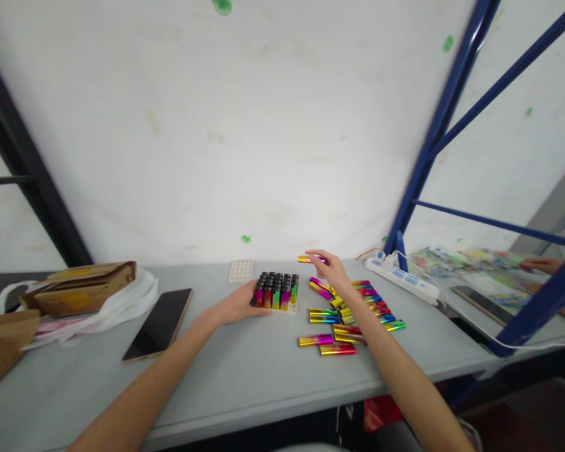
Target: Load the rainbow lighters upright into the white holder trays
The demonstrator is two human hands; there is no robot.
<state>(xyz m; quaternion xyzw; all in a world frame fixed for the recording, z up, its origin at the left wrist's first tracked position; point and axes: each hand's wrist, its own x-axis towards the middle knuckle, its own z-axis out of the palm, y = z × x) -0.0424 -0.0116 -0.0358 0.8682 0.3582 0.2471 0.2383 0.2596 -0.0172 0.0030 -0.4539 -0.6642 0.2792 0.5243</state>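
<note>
A block of black-topped lighters (277, 290) stands upright in a white holed tray (292, 309), and the front ones have shiny rainbow-coloured sides. My left hand (242, 302) is closed around the left side of this block, thumb at the front. Above the table, behind and to the right of the block, my right hand (330, 270) pinches a yellow and purple metallic lighter sleeve (304, 258) held about level. Under and beside my right forearm lies a loose pile of similar sleeves (324, 316) in several colours.
Behind the block lies another white holed tray (241, 270). A phone (159, 325), a white plastic bag (122, 307) and cardboard boxes (87, 290) are at the left. A power strip (402, 278) and blue frame post (433, 138) stand right. Another person's hand (541, 265) shows beyond it.
</note>
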